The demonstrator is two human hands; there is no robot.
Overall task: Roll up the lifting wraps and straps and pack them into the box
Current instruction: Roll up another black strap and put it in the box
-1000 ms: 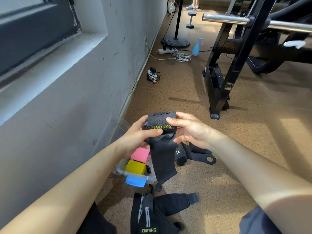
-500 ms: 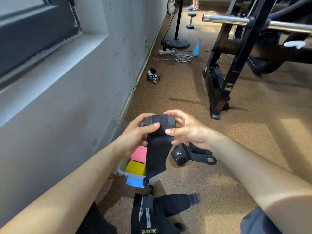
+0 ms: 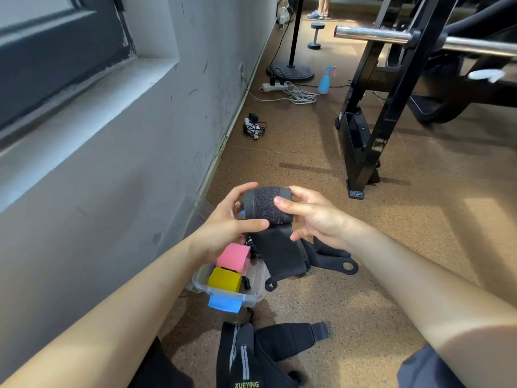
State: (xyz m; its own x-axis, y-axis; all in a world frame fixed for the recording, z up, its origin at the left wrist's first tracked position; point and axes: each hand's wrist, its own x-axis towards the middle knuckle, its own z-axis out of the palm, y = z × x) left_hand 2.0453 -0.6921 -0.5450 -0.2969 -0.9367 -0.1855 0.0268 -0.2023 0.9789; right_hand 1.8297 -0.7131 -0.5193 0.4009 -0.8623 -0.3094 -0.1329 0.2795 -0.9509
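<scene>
A grey wall is seen along the left of the clear plastic box, and a speckled brown floor is spread beneath the box and off to its right. Far beyond the box and to its right, a black rack is stood on the floor, with a steel bar carried across it. On the near side of the box, a black wrap marked XUEYING is laid flat on the floor.

Above the box, a second black wrap is held in the air. Its upper part is wound into a roll, and its loose tail is hung down over the box's right edge. The roll is grasped from the left by the left hand, with the thumb pressed on its lower edge and the fingers curled behind. It is grasped from the right by the right hand, with the thumb laid on its front.

Just right of the box, a black strap with a ring-shaped end is left on the floor, partly hidden by the tail. Inside the box a pink roll and a yellow roll are packed side by side. A blue latch is fixed to the near wall.
</scene>
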